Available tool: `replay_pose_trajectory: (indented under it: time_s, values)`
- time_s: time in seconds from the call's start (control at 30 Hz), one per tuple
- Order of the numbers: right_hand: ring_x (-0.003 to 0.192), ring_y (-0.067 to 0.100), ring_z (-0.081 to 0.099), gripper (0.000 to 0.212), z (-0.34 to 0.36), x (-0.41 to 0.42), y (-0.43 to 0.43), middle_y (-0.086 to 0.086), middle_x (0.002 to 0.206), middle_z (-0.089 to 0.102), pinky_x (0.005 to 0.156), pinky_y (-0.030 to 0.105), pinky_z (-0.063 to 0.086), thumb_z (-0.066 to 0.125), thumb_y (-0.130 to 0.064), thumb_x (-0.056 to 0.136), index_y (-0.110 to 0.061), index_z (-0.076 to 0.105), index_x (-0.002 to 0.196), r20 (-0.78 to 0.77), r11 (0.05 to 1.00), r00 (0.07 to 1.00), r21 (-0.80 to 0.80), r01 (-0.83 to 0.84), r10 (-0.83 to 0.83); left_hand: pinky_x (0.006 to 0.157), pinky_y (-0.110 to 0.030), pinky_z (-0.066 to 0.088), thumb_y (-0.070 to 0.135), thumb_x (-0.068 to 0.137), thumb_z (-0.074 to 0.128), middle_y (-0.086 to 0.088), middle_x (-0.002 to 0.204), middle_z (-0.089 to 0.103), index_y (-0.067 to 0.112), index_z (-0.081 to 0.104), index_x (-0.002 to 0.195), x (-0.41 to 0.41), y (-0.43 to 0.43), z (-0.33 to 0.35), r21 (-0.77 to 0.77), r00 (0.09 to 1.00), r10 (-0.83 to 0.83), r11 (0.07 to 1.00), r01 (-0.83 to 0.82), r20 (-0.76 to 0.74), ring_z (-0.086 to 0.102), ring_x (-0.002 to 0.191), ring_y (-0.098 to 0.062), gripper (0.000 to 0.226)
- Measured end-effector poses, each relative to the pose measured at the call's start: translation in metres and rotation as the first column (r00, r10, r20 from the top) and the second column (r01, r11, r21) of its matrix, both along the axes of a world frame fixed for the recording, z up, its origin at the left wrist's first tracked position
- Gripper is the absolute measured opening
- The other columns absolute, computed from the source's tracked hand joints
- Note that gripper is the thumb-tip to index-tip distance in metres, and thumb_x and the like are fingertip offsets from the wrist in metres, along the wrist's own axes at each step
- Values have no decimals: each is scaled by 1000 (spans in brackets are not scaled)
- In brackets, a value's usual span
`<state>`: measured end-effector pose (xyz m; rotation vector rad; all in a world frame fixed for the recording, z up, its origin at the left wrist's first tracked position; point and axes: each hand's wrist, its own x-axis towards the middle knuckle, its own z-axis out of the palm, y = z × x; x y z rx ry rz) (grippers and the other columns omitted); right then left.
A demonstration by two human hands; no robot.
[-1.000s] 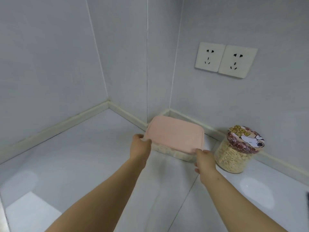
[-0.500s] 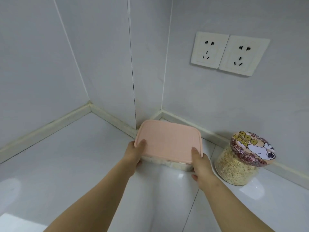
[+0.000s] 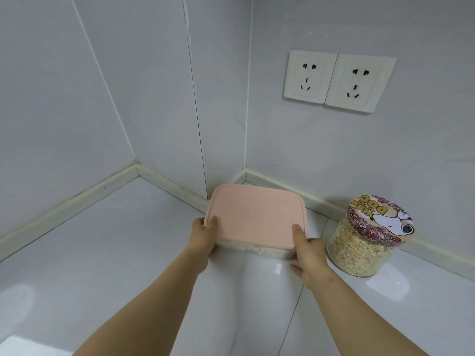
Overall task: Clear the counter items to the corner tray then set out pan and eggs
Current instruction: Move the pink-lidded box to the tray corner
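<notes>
Head view: at centre frame, the left hand (image 3: 204, 233) and right hand (image 3: 307, 253) reach forward and grip the near corners of the pink-lidded box (image 3: 257, 217), thumbs on its lid, in the tabletop (image 3: 102, 253) corner; an oat jar (image 3: 365, 242) stands just right

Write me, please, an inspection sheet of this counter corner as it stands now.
Surface: glossy white counter, with reflections.
Job's things: pink-lidded box by the wall corner, pale contents; tray, pan, eggs: nothing seen.
Clutter: jar of flakes with a patterned lid, right of the box and apart from it.
Grippers: left hand grips the box's near left corner, thumb on the lid; right hand grips the near right corner likewise.
Cables: nothing seen.
Surroundings: pale tiled walls; two sockets, nothing plugged in.
</notes>
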<state>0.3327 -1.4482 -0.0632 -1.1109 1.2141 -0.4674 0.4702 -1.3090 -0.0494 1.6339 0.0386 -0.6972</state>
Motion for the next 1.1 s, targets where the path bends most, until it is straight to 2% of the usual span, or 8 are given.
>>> replay_pose_trajectory:
  time_s: [0.17,0.47,0.57,0.63,0.73,0.83,0.93,1.1]
  values:
    - [115,29,51,58,-1,-1,1,11,124,51,76,42,50,57,-47,87,-3,43,123,15,996,999,78,33,-34,81,-37,45,29,98,43,-9,111,48,14,37,111,-1,1,1,-41,997,47,998,-49,-58,49,99,-30,21]
    - [117,25,51,52,5,-11,7,8,122,53,80,41,50,56,-46,88,-9,43,123,60,991,998,136,-6,-3,88,-49,50,29,97,45,-5,119,40,14,37,128,-7,17,7,-36,997,-21,999,19,-76,43,106,-27,35]
    - [106,22,54,45,5,-14,10,4,107,58,82,37,46,54,-46,89,-10,51,116,73,988,997,152,-29,18,89,-49,50,30,97,45,-4,119,40,15,37,127,-10,22,6,-34,997,-30,999,28,-74,42,109,-26,34]
    - [95,17,53,31,8,-16,12,0,94,60,83,29,42,55,-42,90,-13,59,100,90,985,995,165,-52,37,92,-49,49,30,98,44,-5,118,42,16,37,124,-13,26,3,-45,996,-30,999,26,-79,44,108,-26,31]
    - [80,12,56,15,16,-20,18,-1,87,62,69,22,42,58,-32,89,-19,59,82,155,981,987,183,-66,37,96,-48,47,25,97,45,-6,108,47,14,39,117,-17,33,-1,-134,992,-30,991,13,-126,54,92,-25,23]
    - [77,15,57,9,23,-25,27,4,84,62,70,25,45,58,-23,89,-17,57,82,226,972,974,227,-59,7,87,-44,48,18,95,48,-8,96,50,14,43,105,-23,40,0,-233,985,-12,972,-30,-175,53,75,-22,12]
    - [80,20,58,4,32,-31,39,8,87,61,76,31,48,57,-20,88,-17,57,85,296,953,954,299,-42,-51,91,-46,47,17,92,50,-14,111,47,19,45,97,-28,47,8,-281,976,1,957,-63,-216,52,97,-30,8]
    - [80,21,57,3,60,-49,57,9,90,59,77,35,50,57,-18,88,-18,56,85,346,960,934,280,-8,-93,83,-44,51,19,90,55,-13,114,49,16,45,99,-45,61,33,-287,981,31,954,-85,-189,52,110,-33,14]
